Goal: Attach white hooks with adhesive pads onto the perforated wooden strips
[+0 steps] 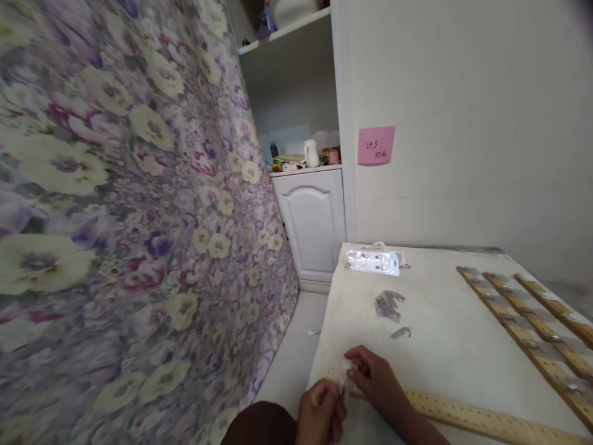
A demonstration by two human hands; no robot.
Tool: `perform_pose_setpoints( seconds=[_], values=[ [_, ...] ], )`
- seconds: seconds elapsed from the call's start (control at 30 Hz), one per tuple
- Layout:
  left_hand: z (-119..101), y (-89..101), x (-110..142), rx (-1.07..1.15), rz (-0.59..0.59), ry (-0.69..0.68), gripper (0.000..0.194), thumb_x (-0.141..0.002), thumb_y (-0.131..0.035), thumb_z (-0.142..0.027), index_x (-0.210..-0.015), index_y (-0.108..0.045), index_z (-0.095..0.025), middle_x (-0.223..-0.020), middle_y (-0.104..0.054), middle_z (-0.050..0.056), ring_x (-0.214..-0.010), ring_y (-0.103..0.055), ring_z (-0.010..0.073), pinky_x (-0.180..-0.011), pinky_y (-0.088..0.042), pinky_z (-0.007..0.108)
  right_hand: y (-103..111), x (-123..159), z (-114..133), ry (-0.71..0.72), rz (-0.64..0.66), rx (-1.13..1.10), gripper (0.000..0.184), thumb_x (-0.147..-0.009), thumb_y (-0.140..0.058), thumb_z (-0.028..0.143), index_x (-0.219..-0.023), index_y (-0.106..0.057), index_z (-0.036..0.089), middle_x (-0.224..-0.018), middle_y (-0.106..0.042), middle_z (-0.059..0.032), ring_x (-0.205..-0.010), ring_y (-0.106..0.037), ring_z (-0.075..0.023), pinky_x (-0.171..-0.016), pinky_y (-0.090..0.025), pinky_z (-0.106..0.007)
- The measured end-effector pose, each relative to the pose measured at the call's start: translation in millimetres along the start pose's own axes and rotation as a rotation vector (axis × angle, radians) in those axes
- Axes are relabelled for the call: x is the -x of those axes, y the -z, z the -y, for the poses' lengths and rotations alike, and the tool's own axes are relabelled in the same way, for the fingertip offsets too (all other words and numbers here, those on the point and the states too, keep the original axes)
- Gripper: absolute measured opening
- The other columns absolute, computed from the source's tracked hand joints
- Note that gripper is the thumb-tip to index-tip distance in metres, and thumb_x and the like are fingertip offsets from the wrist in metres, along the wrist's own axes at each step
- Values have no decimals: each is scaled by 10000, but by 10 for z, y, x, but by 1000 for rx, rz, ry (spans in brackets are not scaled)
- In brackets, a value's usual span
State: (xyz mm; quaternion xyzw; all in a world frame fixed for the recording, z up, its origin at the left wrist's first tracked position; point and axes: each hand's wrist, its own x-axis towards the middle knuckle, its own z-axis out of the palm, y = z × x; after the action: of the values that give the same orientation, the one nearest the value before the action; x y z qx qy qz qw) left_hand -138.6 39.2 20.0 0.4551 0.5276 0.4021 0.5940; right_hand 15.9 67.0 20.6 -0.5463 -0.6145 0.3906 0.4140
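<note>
My left hand (320,409) is closed, with thumb and fingers pinched at the near-left edge of the white table. Close beside it, my right hand (374,378) has its fingers curled in a pinch. Between the two hands is a small clear plastic piece (345,374), blurred and partly covered by the fingers; its exact kind cannot be made out. A long pale wooden strip with rows of holes (463,410) lies under my right forearm. Beyond the hands lie a little heap of greyish see-through pieces (388,305) and a single similar piece (401,332).
Clear packaging with small metal items (372,261) rests at the table's far left corner. Several wooden strips carrying small pieces (519,330) lie along the right side. A floral curtain (152,235) hangs at left; a white cabinet (312,222) stands behind.
</note>
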Motion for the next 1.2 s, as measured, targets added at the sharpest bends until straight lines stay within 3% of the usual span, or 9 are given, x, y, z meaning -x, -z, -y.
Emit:
perform_pose_setpoints(
  seconds=[0.27,0.6,1.2],
  values=[
    [228,74,-72,-67,-119,-10,395,-748,-510,-564,-621,-488,-191,-435,-523,-53,-260,-350,43,-327,-145,187,-153,-203,-32,22,58,101,200,-705,-511,217,-867,-627,194,-627,-607,27,-592,-554,-132,-585,-414,-234],
    [181,39,-94,-120,-189,82,275,-770,-440,-422,-632,-498,-191,-433,-549,-35,-248,-360,48,-309,-160,177,-261,-290,-156,12,61,231,223,-728,-501,244,-883,-655,200,-706,-646,-9,-666,-590,-164,-651,-434,-268],
    [139,-6,-76,-238,-257,80,313,-794,-424,-417,-558,-446,-213,-382,-493,-59,-243,-344,59,-327,-194,195,-265,-294,-89,-25,51,305,235,-774,-459,239,-902,-655,222,-870,-681,-30,-824,-613,-184,-751,-429,-280]
  ],
)
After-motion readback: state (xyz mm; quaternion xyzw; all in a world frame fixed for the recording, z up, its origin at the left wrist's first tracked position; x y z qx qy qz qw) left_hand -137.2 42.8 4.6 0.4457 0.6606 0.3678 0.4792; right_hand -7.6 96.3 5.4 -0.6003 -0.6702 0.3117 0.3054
